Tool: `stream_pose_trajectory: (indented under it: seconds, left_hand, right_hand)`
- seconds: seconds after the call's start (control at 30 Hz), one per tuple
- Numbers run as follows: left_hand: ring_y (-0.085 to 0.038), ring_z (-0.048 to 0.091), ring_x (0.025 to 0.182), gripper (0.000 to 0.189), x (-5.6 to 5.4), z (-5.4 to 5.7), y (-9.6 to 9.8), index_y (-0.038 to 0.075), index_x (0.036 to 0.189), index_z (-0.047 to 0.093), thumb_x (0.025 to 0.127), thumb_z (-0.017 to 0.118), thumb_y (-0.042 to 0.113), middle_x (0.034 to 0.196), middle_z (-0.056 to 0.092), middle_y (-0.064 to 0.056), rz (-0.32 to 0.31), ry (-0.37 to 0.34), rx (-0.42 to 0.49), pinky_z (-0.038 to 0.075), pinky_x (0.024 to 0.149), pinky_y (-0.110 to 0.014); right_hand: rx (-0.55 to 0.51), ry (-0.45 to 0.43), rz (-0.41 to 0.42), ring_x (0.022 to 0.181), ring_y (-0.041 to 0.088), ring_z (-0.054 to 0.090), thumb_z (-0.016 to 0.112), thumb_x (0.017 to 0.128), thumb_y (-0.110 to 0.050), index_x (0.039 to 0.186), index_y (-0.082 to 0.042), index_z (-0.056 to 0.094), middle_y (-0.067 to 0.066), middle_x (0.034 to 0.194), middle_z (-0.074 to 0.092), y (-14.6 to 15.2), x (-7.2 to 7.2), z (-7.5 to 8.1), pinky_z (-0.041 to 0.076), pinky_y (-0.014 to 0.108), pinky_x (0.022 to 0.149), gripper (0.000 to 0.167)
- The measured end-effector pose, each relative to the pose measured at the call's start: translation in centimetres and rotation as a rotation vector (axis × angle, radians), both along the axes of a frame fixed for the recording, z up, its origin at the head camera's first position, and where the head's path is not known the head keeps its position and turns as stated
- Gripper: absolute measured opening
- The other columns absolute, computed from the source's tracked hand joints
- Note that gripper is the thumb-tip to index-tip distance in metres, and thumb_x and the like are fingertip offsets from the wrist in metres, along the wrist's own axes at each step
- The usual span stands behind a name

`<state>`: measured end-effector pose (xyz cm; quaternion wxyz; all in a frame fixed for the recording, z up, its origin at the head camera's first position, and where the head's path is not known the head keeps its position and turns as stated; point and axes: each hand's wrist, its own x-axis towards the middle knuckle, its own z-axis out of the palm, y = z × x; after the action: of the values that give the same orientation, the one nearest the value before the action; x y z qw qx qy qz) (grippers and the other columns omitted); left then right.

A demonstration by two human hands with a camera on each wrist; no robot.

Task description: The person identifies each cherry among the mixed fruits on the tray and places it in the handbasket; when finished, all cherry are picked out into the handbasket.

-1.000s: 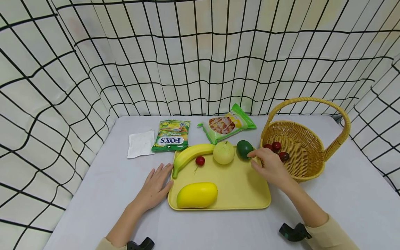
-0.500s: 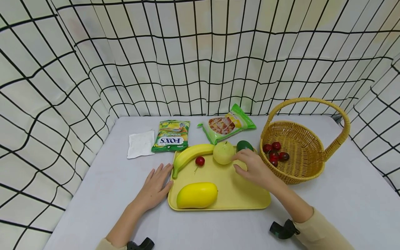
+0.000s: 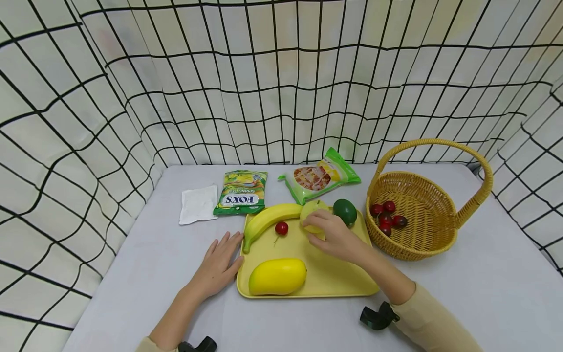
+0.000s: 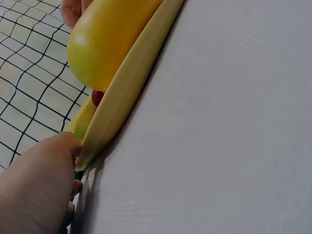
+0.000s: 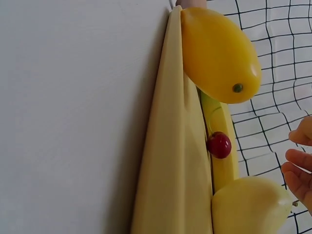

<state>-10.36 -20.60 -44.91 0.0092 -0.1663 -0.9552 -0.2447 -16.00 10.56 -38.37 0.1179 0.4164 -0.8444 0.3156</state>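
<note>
My left hand (image 3: 220, 261) lies with straight fingers at the left rim of the yellow tray (image 3: 338, 281), its thumb touching the edge. Over the tray hovers my right hand (image 3: 336, 235), fingers loosely bent and holding nothing; it partly covers the pale green pear (image 3: 314, 208). To its left lies a red cherry (image 3: 281, 228) with a stem, which the right wrist view shows as a cherry (image 5: 219, 145) apart from the fingertips (image 5: 292, 170). A banana (image 3: 268, 222) runs along the back left corner, a yellow mango (image 3: 278, 276) sits at the front, and a dark green oval fruit (image 3: 345, 211) at the back right.
A wicker basket (image 3: 433, 234) with a tall handle stands right of the tray, with several cherries (image 3: 385, 220) inside. Behind the tray lie a green FOX'S candy bag (image 3: 241, 192), a green snack bag (image 3: 318, 177) and a white packet (image 3: 198, 204). Black netting (image 3: 281, 88) surrounds the table.
My right hand has moved left from beside the basket, past the dark green fruit, to in front of the pear, uncovering cherries in the basket. The left hand has stayed still.
</note>
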Motion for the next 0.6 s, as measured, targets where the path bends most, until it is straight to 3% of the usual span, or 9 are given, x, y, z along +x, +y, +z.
stream_pose_trajectory:
  seconds: [0.2, 0.6]
  left_hand:
    - [-0.028, 0.014, 0.138, 0.057, 0.0, -0.1, 0.0, 0.011, 0.144, 0.028, 0.095, 0.045, 0.035, 0.148, 0.029, -0.008, 0.001, 0.007, 0.001, 0.004, 0.109, -0.05]
    - [-0.028, 0.014, 0.138, 0.057, 0.0, -0.1, 0.0, 0.011, 0.144, 0.028, 0.095, 0.046, 0.034, 0.148, 0.028, -0.008, 0.004, 0.004, 0.006, 0.004, 0.109, -0.05]
  right_hand:
    - [-0.009, -0.026, 0.042, 0.092, 0.012, 0.053, 0.065, 0.082, -0.005, 0.099, -0.01, 0.066, -0.001, 0.098, 0.059, -1.2, -0.4, 0.0, 0.049, 0.024, 0.077, 0.018]
    - [0.09, -0.098, 0.084, 0.092, 0.017, 0.054, 0.063, 0.083, -0.008, 0.104, -0.01, 0.064, -0.001, 0.1, 0.059, -3.6, -1.2, -0.2, 0.046, 0.025, 0.081, 0.021]
